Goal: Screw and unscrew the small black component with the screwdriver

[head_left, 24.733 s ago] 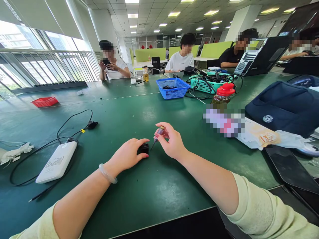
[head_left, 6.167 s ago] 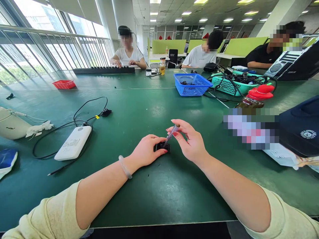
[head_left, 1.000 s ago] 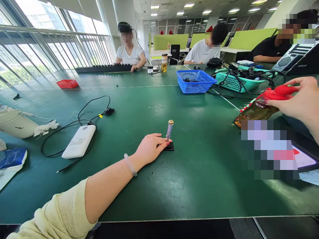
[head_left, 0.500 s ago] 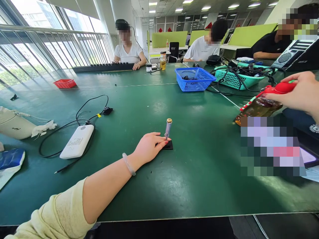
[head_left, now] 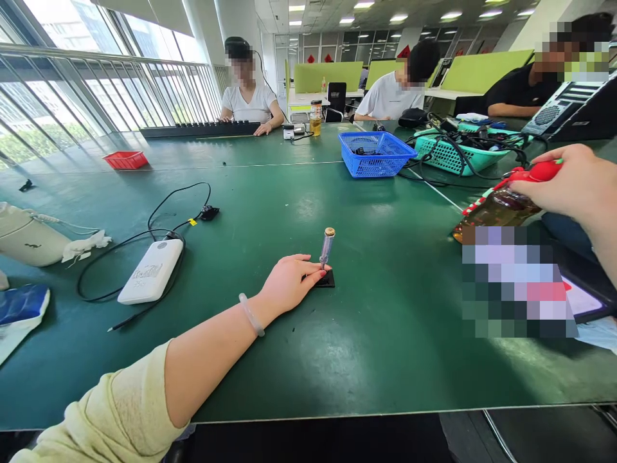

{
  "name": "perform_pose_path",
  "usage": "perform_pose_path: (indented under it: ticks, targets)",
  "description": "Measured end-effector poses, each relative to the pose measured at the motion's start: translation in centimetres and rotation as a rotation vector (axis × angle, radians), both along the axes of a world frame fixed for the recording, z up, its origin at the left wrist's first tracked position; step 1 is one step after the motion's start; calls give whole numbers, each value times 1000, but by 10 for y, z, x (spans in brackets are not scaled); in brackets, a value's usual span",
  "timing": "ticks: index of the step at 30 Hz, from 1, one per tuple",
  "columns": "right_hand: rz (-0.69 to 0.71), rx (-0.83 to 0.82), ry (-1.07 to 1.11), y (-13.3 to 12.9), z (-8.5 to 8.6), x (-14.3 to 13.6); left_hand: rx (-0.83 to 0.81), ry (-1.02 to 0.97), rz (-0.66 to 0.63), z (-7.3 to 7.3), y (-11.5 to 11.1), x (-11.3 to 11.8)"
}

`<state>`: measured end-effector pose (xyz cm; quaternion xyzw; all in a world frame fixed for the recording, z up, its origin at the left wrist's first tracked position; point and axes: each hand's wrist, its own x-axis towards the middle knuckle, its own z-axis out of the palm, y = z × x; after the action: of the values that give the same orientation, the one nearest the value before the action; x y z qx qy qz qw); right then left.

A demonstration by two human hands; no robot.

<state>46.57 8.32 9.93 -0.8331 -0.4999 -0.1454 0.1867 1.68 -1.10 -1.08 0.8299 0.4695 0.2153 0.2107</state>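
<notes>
Though slim, the near-upright screwdriver point(head_left: 326, 249) translucent, faintly purple, gold-topped.

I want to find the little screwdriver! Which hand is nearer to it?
Left. The left hand touches the screwdriver near its bottom; the right hand is far to its right, on the red-lidded bottle.

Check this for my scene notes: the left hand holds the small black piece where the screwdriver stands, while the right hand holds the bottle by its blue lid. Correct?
The lid is red, not blue, as the head view shows. The left hand holds the small black piece where the screwdriver stands; the right hand holds the bottle.
</notes>
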Motion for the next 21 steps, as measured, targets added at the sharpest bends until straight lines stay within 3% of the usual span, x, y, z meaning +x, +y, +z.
perform_pose_path:
  ticks: [4,9,12,15,17,19,21]
  targets:
    - [-89,-107,159,-5,13,-9,3,0,-5,0,0,0]
    - [-32,-190,94,-12,17,-10,3,11,6,-1,0,0]
    - [92,-30,11,-20,13,-24,5,8,2,-1,-1,0]
    - [344,183,8,-38,5,-69,0,11,5,-1,0,0]
    - [618,80,178,-56,-4,-113,-3,10,8,0,0,0]
    - [933,-128,473,-77,-15,-161,3,7,3,0,0,0]
    - [1110,-191,572,-93,-27,-203,17,-8,-17,1,0,0]
